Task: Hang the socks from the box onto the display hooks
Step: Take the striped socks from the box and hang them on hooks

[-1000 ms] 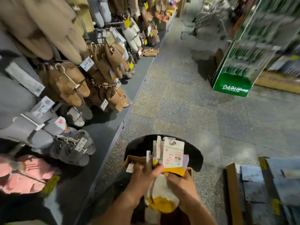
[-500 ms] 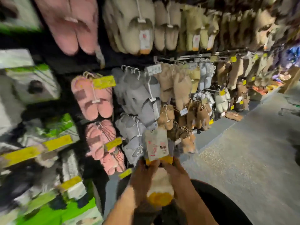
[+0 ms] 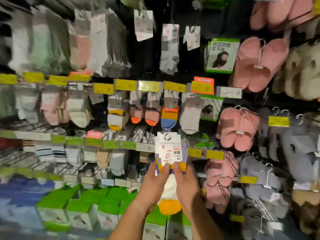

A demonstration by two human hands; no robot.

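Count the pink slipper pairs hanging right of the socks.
4: top-right corner; beside the mask pack; mid-level; lowest, right of the right hand. Blur may hide more.

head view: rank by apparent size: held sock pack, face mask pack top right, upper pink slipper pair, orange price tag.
1. pink slipper pair
2. sock pack, but it is nearest the camera, so unsure
3. face mask pack
4. orange price tag
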